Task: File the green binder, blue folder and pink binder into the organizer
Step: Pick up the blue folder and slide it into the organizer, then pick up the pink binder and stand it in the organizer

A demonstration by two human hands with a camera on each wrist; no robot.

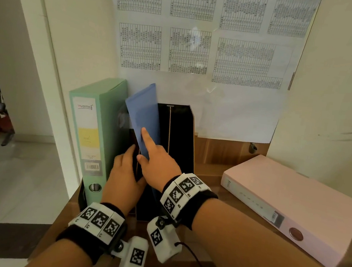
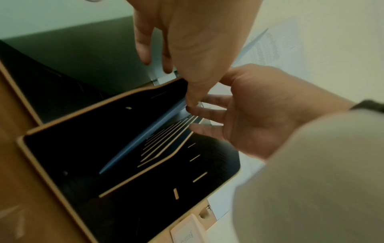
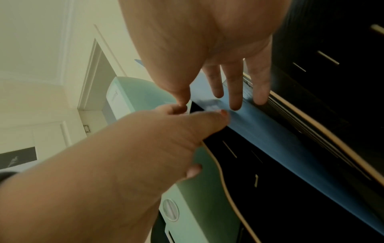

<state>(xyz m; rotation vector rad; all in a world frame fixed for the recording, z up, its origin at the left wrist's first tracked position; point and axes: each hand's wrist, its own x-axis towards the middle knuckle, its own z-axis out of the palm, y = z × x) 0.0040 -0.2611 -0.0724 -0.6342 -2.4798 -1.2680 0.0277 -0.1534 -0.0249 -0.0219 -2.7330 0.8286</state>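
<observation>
The green binder [image 1: 90, 135] stands upright in the leftmost slot of the black organizer [image 1: 179, 133]. The blue folder [image 1: 145, 110] leans tilted in the slot beside it, lower end down inside, top corner against the wall. My right hand [image 1: 143, 145] holds it, fingers flat on its right face [image 3: 280, 139] and thumb at its near edge. My left hand [image 1: 132, 157] pinches the divider [image 2: 133, 93] between the two slots, thumb on the folder's side. The pink binder [image 1: 283, 199] lies flat on the desk to the right, untouched.
The organizer sits at the left end of a wooden desk [image 1: 209, 176], against a wall hung with printed sheets [image 1: 190, 52]. Its rightmost slot [image 1: 180, 147] holds nothing. Left of the green binder is a doorway and open floor [image 1: 14, 170].
</observation>
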